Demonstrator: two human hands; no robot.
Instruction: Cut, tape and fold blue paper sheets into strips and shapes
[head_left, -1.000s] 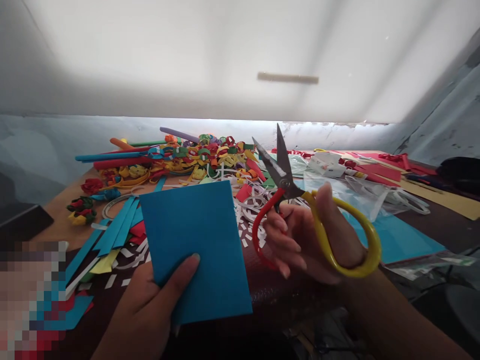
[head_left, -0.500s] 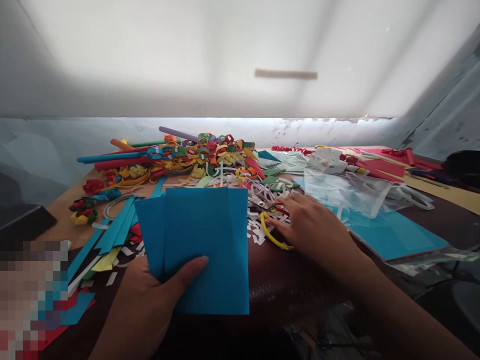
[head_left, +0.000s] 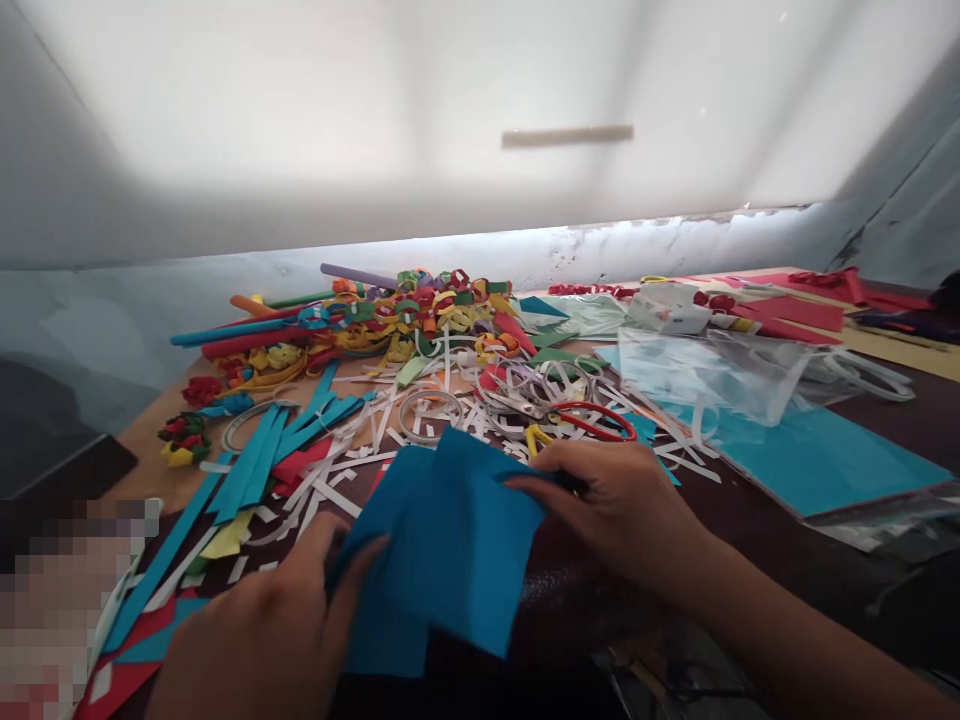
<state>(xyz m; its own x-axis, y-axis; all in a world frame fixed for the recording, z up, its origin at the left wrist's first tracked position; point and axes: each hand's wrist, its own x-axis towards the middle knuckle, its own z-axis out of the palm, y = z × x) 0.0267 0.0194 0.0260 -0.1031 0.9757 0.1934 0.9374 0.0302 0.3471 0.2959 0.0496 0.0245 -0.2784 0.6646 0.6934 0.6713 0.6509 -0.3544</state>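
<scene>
Blue paper (head_left: 465,540), folded or in overlapping pieces, is held up between both hands over the near edge of the table. My left hand (head_left: 277,610) pinches its left side between thumb and fingers. The right side is gripped by my right hand (head_left: 607,500), thumb and fingers pressed together at the edge. Just behind my right hand lie red-handled scissors (head_left: 600,420) on the paper scraps. A bit of something yellow (head_left: 537,440) shows beside the right fingertips, partly hidden by the hand and paper.
White paper strips (head_left: 322,490) and blue strips (head_left: 251,460) lie scattered at left and centre. Colourful paper chains (head_left: 420,305) are heaped behind. At right, clear plastic (head_left: 727,370) rests over blue sheets (head_left: 832,460). A dark object (head_left: 67,470) stands at the left edge.
My right hand has left the yellow-handled item and taken hold of the blue paper's right side. The paper has tilted and spread apart, and the red scissors have come into fuller view.
</scene>
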